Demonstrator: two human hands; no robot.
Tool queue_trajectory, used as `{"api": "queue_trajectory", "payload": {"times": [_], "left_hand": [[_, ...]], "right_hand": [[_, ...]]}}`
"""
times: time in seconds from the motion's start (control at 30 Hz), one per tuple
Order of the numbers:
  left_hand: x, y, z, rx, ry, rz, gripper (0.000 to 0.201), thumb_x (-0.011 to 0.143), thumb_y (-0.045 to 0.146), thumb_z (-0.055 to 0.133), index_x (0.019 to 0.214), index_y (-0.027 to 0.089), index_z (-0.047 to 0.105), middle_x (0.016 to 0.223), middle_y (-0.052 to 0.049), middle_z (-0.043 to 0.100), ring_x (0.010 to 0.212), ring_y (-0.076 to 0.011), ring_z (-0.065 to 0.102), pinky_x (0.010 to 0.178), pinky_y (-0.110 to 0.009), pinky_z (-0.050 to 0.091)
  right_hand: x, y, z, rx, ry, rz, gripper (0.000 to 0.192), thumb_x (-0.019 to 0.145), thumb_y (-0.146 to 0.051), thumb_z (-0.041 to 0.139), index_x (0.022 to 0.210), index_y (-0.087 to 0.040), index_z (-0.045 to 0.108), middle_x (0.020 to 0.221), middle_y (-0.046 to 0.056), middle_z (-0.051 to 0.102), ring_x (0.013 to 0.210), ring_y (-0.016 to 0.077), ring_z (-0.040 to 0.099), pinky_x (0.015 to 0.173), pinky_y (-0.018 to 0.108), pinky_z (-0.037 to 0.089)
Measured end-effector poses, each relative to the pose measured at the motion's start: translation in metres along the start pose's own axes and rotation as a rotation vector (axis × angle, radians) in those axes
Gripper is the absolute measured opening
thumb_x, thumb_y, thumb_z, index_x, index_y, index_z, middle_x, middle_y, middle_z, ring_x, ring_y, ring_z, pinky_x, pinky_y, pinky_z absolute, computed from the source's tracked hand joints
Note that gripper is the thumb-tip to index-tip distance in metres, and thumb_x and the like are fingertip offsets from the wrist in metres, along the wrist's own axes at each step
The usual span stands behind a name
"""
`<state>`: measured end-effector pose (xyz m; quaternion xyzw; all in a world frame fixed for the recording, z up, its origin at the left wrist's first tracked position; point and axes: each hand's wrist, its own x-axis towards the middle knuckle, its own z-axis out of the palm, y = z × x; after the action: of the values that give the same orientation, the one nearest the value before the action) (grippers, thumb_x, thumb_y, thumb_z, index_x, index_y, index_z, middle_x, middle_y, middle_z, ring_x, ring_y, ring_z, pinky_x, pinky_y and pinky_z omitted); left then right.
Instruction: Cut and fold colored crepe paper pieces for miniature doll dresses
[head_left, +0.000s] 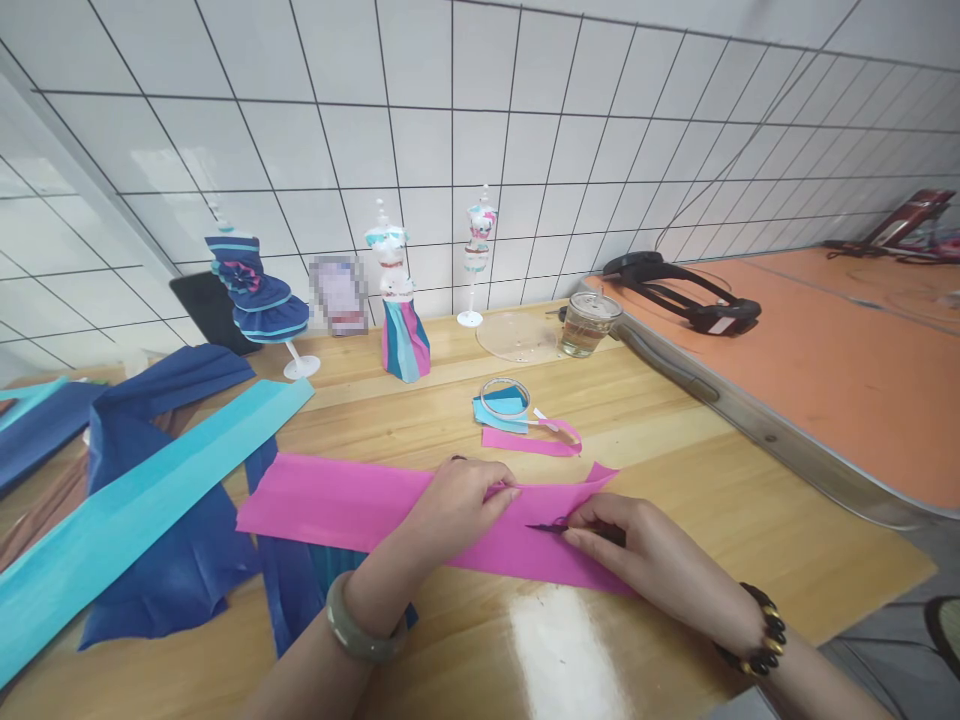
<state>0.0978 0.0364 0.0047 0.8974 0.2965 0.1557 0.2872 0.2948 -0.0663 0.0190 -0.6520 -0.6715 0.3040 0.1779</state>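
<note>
A long pink cloth strip [337,500] lies across the table in front of me, partly over blue and teal cloth. My left hand [461,505] rests on the strip, thumb and forefinger pinching its fabric near the upper edge. My right hand [649,550] is closed round small dark scissors [549,527], whose pointed tip lies over the pink cloth and points left toward my left hand. Most of the scissors' handle is hidden by my fingers. The strip's right end is crumpled, with one corner sticking up.
A turquoise strip [172,490] and dark blue cloth [165,560] lie at left. Behind stand small dress forms, one in a blue tiered dress [262,290], another in a striped skirt [406,340]. A drinking glass [589,325], hoop [484,392] and black headset-like device [690,290] are farther right.
</note>
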Motion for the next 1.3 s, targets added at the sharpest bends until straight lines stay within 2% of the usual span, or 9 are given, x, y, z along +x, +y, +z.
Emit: {"api": "queue_trajectory", "payload": {"times": [0.43,0.7,0.97,1.3], "left_hand": [[0.0,-0.002,0.002,0.012,0.016,0.007,0.019,0.086,0.025,0.046,0.081,0.021,0.064,0.084,0.001,0.069,0.075,-0.0142,0.06,0.07,-0.024,0.039],[0.0,-0.002,0.002,0.006,0.012,0.007,0.018,0.086,0.025,0.046,0.082,0.02,0.064,0.084,0.0,0.069,0.075,-0.0144,0.061,0.069,-0.024,0.039],[0.0,-0.001,0.001,0.021,0.01,-0.012,0.018,0.085,0.026,0.047,0.083,0.021,0.064,0.086,0.0,0.069,0.076,-0.0151,0.06,0.069,-0.026,0.04],[-0.001,-0.001,0.002,0.016,0.018,-0.001,0.018,0.086,0.026,0.047,0.085,0.021,0.064,0.086,0.0,0.069,0.078,-0.0153,0.061,0.071,-0.026,0.04]], "right_hand": [[0.0,-0.001,-0.001,-0.023,0.008,-0.009,0.02,0.084,-0.033,0.049,0.078,-0.021,0.064,0.079,0.001,0.067,0.069,0.0162,0.059,0.062,0.026,0.044],[-0.004,0.001,-0.005,-0.006,0.018,-0.035,0.024,0.084,-0.037,0.048,0.086,-0.022,0.067,0.081,0.003,0.068,0.071,0.0179,0.06,0.065,0.027,0.046],[-0.007,0.009,-0.013,0.039,0.006,-0.017,0.029,0.083,-0.042,0.047,0.086,-0.022,0.068,0.083,0.004,0.068,0.074,0.0198,0.06,0.068,0.03,0.047],[0.0,-0.009,0.002,-0.008,0.001,-0.045,0.023,0.084,-0.035,0.049,0.083,-0.02,0.066,0.082,0.003,0.067,0.073,0.0174,0.059,0.066,0.027,0.045]]}}
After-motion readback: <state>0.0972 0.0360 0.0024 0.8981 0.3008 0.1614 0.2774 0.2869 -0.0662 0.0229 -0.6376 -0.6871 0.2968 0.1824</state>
